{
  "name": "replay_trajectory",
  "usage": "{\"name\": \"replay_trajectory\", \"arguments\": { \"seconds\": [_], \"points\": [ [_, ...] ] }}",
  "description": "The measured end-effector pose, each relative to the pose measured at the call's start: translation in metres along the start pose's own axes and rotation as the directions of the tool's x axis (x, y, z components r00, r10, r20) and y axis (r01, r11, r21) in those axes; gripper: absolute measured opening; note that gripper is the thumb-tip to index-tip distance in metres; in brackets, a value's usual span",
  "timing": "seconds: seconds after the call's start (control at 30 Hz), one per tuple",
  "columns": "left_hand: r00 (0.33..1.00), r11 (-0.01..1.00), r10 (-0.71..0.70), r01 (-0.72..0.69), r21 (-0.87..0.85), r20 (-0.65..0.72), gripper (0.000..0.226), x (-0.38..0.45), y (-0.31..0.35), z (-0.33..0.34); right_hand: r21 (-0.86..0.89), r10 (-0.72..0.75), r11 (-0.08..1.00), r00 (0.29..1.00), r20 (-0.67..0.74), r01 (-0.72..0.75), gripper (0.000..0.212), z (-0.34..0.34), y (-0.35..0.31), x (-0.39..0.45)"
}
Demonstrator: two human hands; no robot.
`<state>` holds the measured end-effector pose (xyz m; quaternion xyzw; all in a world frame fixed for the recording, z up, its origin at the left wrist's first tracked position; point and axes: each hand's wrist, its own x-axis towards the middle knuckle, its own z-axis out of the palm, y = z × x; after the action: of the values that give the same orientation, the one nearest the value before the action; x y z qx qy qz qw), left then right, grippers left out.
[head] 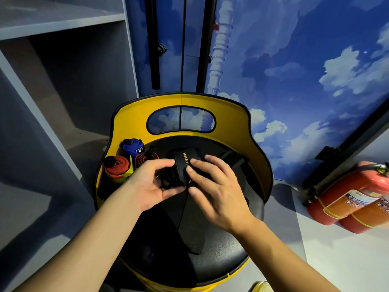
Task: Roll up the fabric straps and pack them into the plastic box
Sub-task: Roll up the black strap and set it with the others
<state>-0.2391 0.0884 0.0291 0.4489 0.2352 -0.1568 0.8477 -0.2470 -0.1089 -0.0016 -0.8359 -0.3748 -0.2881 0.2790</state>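
A black fabric strap (pixel 182 165) with yellow lettering is partly rolled above the black seat of a yellow chair (pixel 237 131). My left hand (pixel 151 182) grips the rolled end from the left, thumb under it. My right hand (pixel 212 186) pinches the strap from the right, fingers laid over the roll. The strap's loose tail (pixel 190 226) hangs down across the seat. Against the chair's left wall stand rolled straps: an orange-red one (pixel 116 166), a blue one (pixel 132 146) and a dark red one (pixel 145 158). No plastic box shows in view.
Grey open shelving (pixel 63 81) fills the left. Two red fire extinguishers (pixel 353 199) lie on the floor at the right. A wall painted with blue sky and clouds (pixel 294 70) stands behind the chair. More black strap material (pixel 233 159) lies behind my right hand.
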Motion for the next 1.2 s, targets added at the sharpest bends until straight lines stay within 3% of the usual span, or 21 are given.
{"name": "replay_trajectory", "arguments": {
  "seconds": [0.1,0.23,0.33,0.4,0.47,0.5,0.57,0.67,0.73,0.77,0.83,0.9,0.93,1.03,1.2],
  "points": [
    [0.998,1.000,0.015,-0.013,-0.022,0.067,0.043,-0.005,-0.006,0.006,0.156,0.194,0.973,0.970,-0.149,-0.170,0.023,0.000,-0.001,0.006],
    [0.990,0.995,0.065,-0.056,-0.079,0.121,0.045,-0.008,-0.009,0.013,0.412,0.455,0.830,0.884,-0.109,-0.377,0.031,-0.004,-0.010,0.010],
    [0.985,0.991,0.069,-0.050,-0.122,0.160,0.045,-0.009,-0.007,0.013,0.602,0.658,0.595,0.753,0.017,-0.533,0.068,-0.009,-0.016,0.012],
    [0.983,0.991,0.065,-0.043,-0.127,0.174,0.047,-0.009,-0.008,0.013,0.694,0.735,0.361,0.648,0.198,-0.622,0.084,-0.010,-0.017,0.014],
    [0.982,0.993,0.044,-0.022,-0.119,0.185,0.048,-0.008,-0.010,0.013,0.748,0.701,0.167,0.611,0.368,-0.642,0.075,-0.011,-0.014,0.016],
    [0.981,0.994,0.033,-0.012,-0.107,0.194,0.047,-0.008,-0.011,0.013,0.758,0.666,0.142,0.628,0.403,-0.637,0.060,-0.012,-0.013,0.017],
    [0.977,0.997,0.012,0.003,-0.073,0.211,0.046,-0.007,-0.009,0.011,0.785,0.626,0.154,0.674,0.392,-0.600,0.040,-0.012,-0.011,0.017],
    [0.969,0.998,-0.018,0.004,0.057,0.247,0.048,-0.004,-0.004,0.002,0.797,0.625,0.180,0.693,0.360,-0.577,0.038,-0.015,-0.007,0.017],
    [0.969,0.970,0.015,-0.075,0.233,0.247,0.048,-0.004,-0.003,-0.002,0.779,0.631,0.198,0.685,0.364,-0.595,0.039,-0.017,-0.001,0.016],
    [0.967,0.921,0.092,-0.174,0.349,0.240,0.050,-0.003,-0.003,-0.004,0.765,0.637,0.207,0.678,0.368,-0.610,0.041,-0.019,0.002,0.016],
    [0.912,0.709,0.306,-0.410,0.574,0.274,0.073,0.001,-0.006,-0.010,0.748,0.648,0.219,0.667,0.368,-0.626,0.053,-0.018,0.009,0.014],
    [0.855,0.525,0.393,-0.511,0.681,0.339,0.087,0.007,-0.009,-0.014,0.732,0.674,0.198,0.633,0.382,-0.652,0.069,-0.016,0.011,0.013],
    [0.842,0.482,0.403,-0.529,0.698,0.360,0.088,0.009,-0.011,-0.017,0.722,0.681,0.193,0.621,0.389,-0.664,0.073,-0.013,0.012,0.011],
    [0.833,0.435,0.415,-0.534,0.724,0.365,0.083,0.017,-0.015,-0.026,0.688,0.690,0.226,0.612,0.387,-0.690,0.072,-0.005,0.010,0.005],
    [0.852,0.458,0.446,-0.480,0.749,0.274,0.068,0.030,-0.031,-0.046,0.628,0.648,0.274,0.623,0.439,-0.728,0.071,0.014,0.008,0.000]
  ]
}}
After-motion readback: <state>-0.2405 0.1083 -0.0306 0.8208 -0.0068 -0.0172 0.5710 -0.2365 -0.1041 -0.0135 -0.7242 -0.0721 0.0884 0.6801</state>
